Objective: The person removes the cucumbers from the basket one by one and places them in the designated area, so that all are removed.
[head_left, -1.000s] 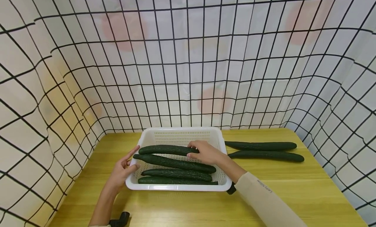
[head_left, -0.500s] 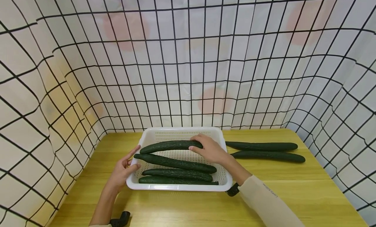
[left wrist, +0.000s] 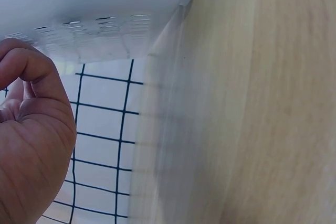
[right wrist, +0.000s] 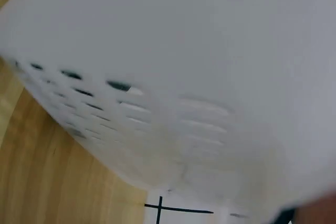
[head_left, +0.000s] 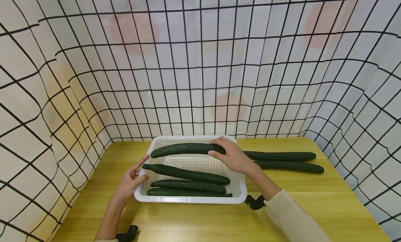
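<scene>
My right hand (head_left: 234, 158) grips the right end of a dark green cucumber (head_left: 181, 149), which is raised at the back of a white slotted plastic basket (head_left: 191, 199). Three more cucumbers lie side by side in the basket; the upper one (head_left: 188, 173) slants down to the right. At the basket's left rim my left hand (head_left: 128, 183) holds on, index finger stretched along the edge and thumb at the rim. In the left wrist view the curled fingers (left wrist: 39, 72) sit against the basket's outer wall. The right wrist view is filled mostly by the basket wall (right wrist: 157, 30).
Two cucumbers (head_left: 282, 156) lie on the yellow wooden table (head_left: 194, 221) right of the basket, their left ends partly behind my right hand and wrist. A black-gridded white sheet (head_left: 194, 78) encloses the back and sides.
My right hand has lifted the rearmost cucumber and moved it toward the back of the basket, widening the gap to the others. The left hand stays at the rim.
</scene>
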Available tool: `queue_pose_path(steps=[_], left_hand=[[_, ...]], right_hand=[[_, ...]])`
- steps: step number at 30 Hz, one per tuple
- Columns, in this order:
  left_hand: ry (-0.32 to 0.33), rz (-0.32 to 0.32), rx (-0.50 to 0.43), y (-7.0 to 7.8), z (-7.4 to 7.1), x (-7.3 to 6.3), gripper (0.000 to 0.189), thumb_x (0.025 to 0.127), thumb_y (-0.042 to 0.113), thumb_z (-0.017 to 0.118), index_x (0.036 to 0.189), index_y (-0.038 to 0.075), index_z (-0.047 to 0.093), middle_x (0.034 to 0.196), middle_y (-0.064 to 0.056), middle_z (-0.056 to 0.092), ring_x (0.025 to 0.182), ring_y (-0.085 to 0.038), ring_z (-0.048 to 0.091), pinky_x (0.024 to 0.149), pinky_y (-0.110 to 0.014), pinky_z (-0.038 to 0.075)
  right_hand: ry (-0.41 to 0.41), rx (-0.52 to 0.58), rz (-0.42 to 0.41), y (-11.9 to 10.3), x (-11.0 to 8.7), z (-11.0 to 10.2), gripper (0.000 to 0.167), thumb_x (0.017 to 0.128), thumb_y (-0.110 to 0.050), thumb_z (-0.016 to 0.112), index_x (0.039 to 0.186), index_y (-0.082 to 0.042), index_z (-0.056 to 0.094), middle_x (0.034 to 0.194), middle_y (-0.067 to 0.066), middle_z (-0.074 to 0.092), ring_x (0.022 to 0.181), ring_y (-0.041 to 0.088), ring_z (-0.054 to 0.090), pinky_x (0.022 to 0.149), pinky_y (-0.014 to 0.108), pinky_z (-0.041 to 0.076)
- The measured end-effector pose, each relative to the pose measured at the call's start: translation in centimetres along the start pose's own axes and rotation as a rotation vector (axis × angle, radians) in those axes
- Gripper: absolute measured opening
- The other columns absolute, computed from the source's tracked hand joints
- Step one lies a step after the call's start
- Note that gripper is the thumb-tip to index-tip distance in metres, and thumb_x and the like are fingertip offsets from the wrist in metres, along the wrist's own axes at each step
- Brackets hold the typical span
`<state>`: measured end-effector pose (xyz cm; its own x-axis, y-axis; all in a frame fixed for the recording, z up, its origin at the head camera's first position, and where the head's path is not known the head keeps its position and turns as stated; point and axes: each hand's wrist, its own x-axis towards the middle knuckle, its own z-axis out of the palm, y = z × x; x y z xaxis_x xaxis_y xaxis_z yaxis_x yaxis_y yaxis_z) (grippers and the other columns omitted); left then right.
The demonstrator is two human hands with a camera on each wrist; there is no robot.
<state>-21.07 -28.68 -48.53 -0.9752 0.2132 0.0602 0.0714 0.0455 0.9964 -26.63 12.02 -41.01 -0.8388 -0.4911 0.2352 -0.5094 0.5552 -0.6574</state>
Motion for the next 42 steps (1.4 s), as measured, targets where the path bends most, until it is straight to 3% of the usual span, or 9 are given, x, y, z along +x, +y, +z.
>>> queue_pose_path(steps=[8, 16, 26, 32, 42], left_hand=[[0.032, -0.025, 0.042, 0.3, 0.2, -0.1, 0.077, 0.096, -0.001, 0.061, 0.164, 0.014, 0.027, 0.112, -0.01, 0.077, 0.096, -0.02, 0.073, 0.078, -0.039, 0.063], [0.047, -0.053, 0.048, 0.4, 0.3, 0.0, 0.077, 0.096, 0.0, 0.061, 0.164, 0.016, 0.029, 0.101, -0.009, 0.076, 0.092, -0.019, 0.072, 0.078, -0.038, 0.063], [0.06, -0.06, 0.052, 0.4, 0.3, -0.1, 0.077, 0.096, -0.001, 0.061, 0.164, 0.017, 0.03, 0.114, -0.015, 0.074, 0.098, -0.02, 0.071, 0.08, -0.039, 0.063], [0.063, -0.054, 0.039, 0.3, 0.4, -0.2, 0.077, 0.095, -0.002, 0.061, 0.164, 0.016, 0.03, 0.111, -0.012, 0.075, 0.097, -0.021, 0.073, 0.078, -0.04, 0.063], [0.022, -0.015, 0.011, 0.3, 0.2, 0.0, 0.077, 0.096, -0.003, 0.059, 0.164, 0.014, 0.027, 0.086, -0.006, 0.075, 0.081, -0.017, 0.074, 0.068, -0.039, 0.064]], right_hand=[[0.026, -0.014, 0.012, 1.0, -2.0, -1.8, 0.052, 0.103, -0.043, 0.06, 0.146, -0.013, 0.057, 0.147, 0.006, 0.057, 0.139, 0.035, 0.05, 0.112, 0.061, 0.043], [0.074, -0.071, 0.004, 2.7, -4.1, -3.9, 0.049, 0.103, -0.037, 0.061, 0.144, -0.01, 0.058, 0.148, 0.012, 0.056, 0.138, 0.038, 0.051, 0.108, 0.061, 0.045], [0.112, -0.104, 0.067, 5.8, -7.6, -7.0, 0.048, 0.105, -0.035, 0.059, 0.147, -0.011, 0.054, 0.152, 0.016, 0.053, 0.141, 0.043, 0.047, 0.109, 0.066, 0.041], [0.131, -0.143, 0.089, 7.2, -9.7, -8.8, 0.048, 0.106, -0.032, 0.058, 0.147, -0.01, 0.053, 0.151, 0.018, 0.052, 0.139, 0.046, 0.045, 0.107, 0.068, 0.039], [0.16, -0.206, 0.105, 9.6, -13.9, -11.8, 0.046, 0.105, -0.025, 0.06, 0.146, -0.008, 0.053, 0.148, 0.023, 0.052, 0.134, 0.05, 0.046, 0.098, 0.068, 0.041]])
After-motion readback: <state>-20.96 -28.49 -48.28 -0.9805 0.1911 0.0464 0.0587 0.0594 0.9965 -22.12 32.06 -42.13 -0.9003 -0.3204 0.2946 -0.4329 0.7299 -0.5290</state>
